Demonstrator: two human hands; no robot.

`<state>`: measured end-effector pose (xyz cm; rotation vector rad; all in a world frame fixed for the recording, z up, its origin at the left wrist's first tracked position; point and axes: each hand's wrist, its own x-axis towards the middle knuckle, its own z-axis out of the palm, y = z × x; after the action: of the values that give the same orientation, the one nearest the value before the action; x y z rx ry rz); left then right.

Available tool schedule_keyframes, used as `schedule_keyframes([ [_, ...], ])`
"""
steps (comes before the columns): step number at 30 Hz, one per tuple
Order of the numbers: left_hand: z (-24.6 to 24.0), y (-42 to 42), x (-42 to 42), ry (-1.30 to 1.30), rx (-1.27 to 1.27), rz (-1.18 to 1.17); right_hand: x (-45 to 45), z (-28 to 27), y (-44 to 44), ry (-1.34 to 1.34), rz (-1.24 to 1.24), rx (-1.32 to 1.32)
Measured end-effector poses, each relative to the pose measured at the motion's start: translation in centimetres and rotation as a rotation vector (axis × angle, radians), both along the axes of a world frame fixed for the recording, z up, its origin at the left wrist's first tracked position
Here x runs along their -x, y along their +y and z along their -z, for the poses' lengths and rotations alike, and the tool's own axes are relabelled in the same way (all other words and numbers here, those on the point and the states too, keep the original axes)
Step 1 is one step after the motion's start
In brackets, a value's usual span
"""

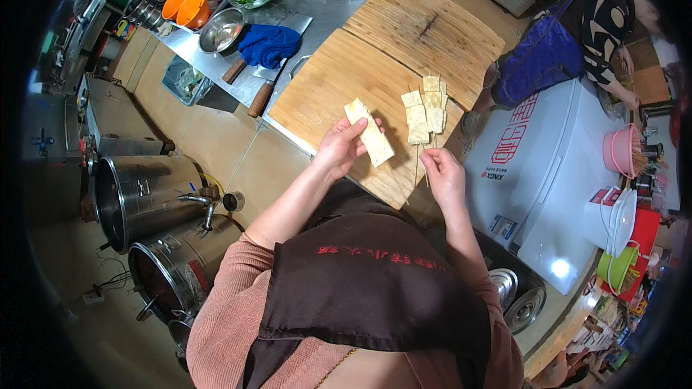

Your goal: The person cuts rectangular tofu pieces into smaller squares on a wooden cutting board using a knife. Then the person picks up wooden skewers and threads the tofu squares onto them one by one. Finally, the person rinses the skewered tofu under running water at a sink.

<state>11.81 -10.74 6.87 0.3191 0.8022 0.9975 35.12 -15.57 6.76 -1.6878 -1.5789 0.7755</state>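
Note:
My left hand (343,143) holds a pale, flat strip of what looks like tofu skin (370,132) above the near cutting board, thumb on top. A thin stick (400,188) shows below the strip's lower end; whether it enters the strip, I cannot tell. To the right, my right hand (446,173) pinches a thin wooden skewer (427,179) between thumb and fingertips. Just beyond it, several skewers threaded with similar pale squares (417,121) lie side by side on the wooden cutting board (319,86). Their bare ends point towards me.
A second board (421,16) adjoins the first. Left of them lie cleavers with wooden handles (261,100), a blue cloth (268,45) and a steel bowl (221,31). A white chest freezer (519,156) stands right, near a person in a blue apron (543,56). Steel pots (157,194) stand left.

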Motion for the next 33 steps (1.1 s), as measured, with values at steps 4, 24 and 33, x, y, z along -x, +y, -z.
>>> schedule_keyframes([
  [4,1.0,-0.2,0.3,0.014,0.048,-0.002,-0.7,1.0,0.6,-0.289,-0.011,0.103],
  [24,1.4,-0.3,-1.2,-0.139,0.092,-0.104,1.9,-1.1,-1.3,0.302,-0.175,0.265],
  [33,3.0,-0.1,-0.3,-0.077,0.126,-0.11,0.3,1.2,-0.1,0.253,0.03,0.069],
])
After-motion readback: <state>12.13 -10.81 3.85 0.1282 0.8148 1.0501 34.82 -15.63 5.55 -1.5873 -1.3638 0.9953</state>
